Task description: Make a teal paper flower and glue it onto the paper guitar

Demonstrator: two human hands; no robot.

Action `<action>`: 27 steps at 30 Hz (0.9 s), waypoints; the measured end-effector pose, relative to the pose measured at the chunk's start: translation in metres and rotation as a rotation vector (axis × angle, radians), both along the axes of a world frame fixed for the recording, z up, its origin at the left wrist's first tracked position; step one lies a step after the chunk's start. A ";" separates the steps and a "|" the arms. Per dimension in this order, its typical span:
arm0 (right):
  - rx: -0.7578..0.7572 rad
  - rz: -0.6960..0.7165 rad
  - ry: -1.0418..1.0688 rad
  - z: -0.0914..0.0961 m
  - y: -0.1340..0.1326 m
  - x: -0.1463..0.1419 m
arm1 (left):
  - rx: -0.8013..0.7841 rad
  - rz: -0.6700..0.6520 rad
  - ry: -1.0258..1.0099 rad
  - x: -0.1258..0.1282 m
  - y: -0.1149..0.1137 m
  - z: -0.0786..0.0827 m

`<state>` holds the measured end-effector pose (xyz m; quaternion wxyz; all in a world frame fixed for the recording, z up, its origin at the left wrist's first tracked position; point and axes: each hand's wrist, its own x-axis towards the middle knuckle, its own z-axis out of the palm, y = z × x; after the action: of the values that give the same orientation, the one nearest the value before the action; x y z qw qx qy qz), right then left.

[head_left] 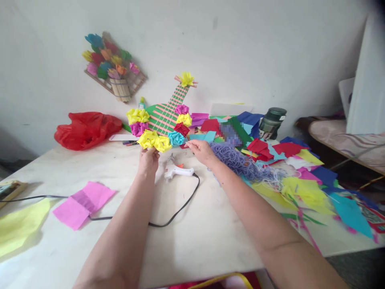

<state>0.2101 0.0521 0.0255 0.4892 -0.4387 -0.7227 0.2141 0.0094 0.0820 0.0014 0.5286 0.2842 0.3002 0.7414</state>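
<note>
My left hand (148, 159) is closed on the lower edge of a guitar-shaped craft (166, 116) woven from green and pink strips, holding it upright above the table. Crepe-paper flowers in yellow, magenta, red and blue line its rim. My right hand (201, 151) is beside the blue flower (176, 138), fingers pinched at its edge. A white glue gun (178, 171) lies on the table just below both hands, its black cord (168, 218) trailing toward me.
Pink paper (82, 202) and yellow paper (21, 224) lie at the left. A red plastic bag (86, 129) sits at the back left. Coloured paper scraps (300, 172), purple rubber bands (237, 160) and a dark jar (272, 122) crowd the right. A flower craft (112, 66) hangs on the wall.
</note>
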 end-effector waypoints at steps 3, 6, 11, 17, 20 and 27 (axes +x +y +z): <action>0.024 -0.051 -0.051 -0.001 -0.001 0.000 | 0.008 -0.008 -0.006 0.000 0.001 0.000; 0.034 -0.098 -0.081 0.000 -0.004 -0.001 | 0.017 -0.007 -0.011 0.000 0.001 0.001; 0.049 -0.134 -0.071 0.004 -0.009 -0.003 | 0.017 -0.011 -0.012 0.001 0.000 0.001; 0.091 -0.157 0.001 0.010 -0.011 -0.004 | 0.016 -0.016 -0.004 0.001 0.002 -0.003; 0.115 -0.198 -0.007 0.009 -0.008 -0.002 | 0.010 -0.010 -0.004 0.000 0.003 -0.004; 0.175 -0.254 0.009 0.015 -0.006 -0.002 | 0.005 -0.006 0.000 0.000 0.002 -0.003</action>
<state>0.2080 0.0460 0.0405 0.5520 -0.4813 -0.6751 0.0884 0.0099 0.0845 -0.0019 0.5300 0.2865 0.2976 0.7406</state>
